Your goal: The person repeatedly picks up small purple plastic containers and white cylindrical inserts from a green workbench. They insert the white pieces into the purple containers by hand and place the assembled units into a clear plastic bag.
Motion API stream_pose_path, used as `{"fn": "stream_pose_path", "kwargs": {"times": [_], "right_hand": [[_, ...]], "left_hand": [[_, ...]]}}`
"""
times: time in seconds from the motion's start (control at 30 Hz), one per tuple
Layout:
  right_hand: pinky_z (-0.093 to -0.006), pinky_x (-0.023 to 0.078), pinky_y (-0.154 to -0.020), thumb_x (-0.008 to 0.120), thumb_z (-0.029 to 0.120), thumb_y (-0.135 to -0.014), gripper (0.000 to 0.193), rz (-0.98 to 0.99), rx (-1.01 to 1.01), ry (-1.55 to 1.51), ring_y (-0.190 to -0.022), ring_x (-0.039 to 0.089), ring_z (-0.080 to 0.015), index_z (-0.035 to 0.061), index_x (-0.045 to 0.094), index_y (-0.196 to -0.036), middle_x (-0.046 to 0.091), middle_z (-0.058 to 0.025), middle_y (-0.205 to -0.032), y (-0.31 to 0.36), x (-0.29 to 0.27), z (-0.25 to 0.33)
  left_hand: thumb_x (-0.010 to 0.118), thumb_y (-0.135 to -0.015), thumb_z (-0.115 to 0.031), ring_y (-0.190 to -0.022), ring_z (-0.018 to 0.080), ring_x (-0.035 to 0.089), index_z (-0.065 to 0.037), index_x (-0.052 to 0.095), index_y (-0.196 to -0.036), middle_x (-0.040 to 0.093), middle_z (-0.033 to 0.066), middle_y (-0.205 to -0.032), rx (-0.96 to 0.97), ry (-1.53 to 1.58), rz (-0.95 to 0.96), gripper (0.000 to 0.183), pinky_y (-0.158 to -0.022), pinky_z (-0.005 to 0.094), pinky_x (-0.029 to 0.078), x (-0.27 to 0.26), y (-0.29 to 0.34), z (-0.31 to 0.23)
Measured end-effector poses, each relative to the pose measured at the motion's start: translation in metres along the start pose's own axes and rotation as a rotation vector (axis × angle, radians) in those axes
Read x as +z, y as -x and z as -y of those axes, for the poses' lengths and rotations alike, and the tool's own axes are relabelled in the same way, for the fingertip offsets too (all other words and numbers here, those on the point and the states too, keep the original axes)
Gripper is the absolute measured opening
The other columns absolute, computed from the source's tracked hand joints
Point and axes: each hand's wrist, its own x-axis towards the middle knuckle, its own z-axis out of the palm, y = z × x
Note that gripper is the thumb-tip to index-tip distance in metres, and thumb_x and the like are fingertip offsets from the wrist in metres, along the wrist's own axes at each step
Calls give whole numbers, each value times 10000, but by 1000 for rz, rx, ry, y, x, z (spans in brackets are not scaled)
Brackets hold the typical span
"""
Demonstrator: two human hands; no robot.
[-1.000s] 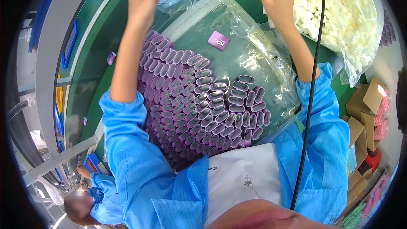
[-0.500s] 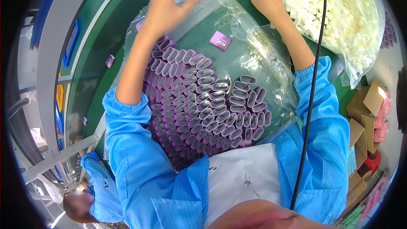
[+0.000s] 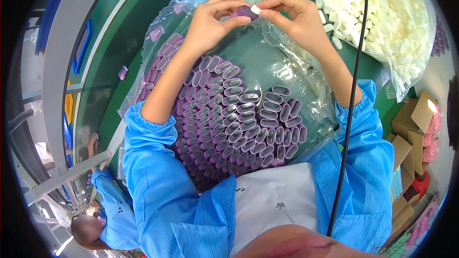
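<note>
My left hand (image 3: 210,23) grips a purple oval sleeve (image 3: 243,13), its open end tilted to the right. Between the thumb and forefinger of my right hand (image 3: 301,21) is a small white block (image 3: 256,9). The block touches the sleeve's open end or sits right at it; how far in it is, I cannot tell. Below my hands, many matching hollow sleeves (image 3: 217,107) stand packed in curved rows on clear plastic sheeting (image 3: 306,69). A looser cluster of sleeves (image 3: 272,107) stands to their right.
A clear bag of white blocks (image 3: 368,14) lies open at the far right, with loose blocks (image 3: 336,43) by its edge. A black cable (image 3: 351,105) hangs across the right. Cardboard boxes (image 3: 406,129) stand beyond. A co-worker's blue sleeve (image 3: 117,215) shows at lower left.
Both hands have come together at the top middle. The lone sleeve that lay on the plastic is gone from there, and my left hand now holds one. My right hand now pinches a white block.
</note>
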Motion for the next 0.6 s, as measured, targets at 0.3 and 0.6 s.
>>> {"fn": "stream_pose_path", "kwargs": {"times": [0.3,0.6], "right_hand": [[-280,488,-612,701,50,-766,114,-66,-149,241,-656,615,-178,52,711,-880,654,-78,-788,3,10,3],[-283,510,-657,685,15,-778,103,-95,-229,210,-742,642,-174,25,703,-879,679,-65,-861,3,6,4]], "left_hand": [[775,-737,-66,-904,140,596,-20,704,-1022,663,63,-968,12,-243,-37,297,-787,265,464,11,8,-6],[726,-795,-32,-878,126,618,24,688,-1035,660,65,-988,-172,97,-46,249,-805,254,498,12,8,-8]]}}
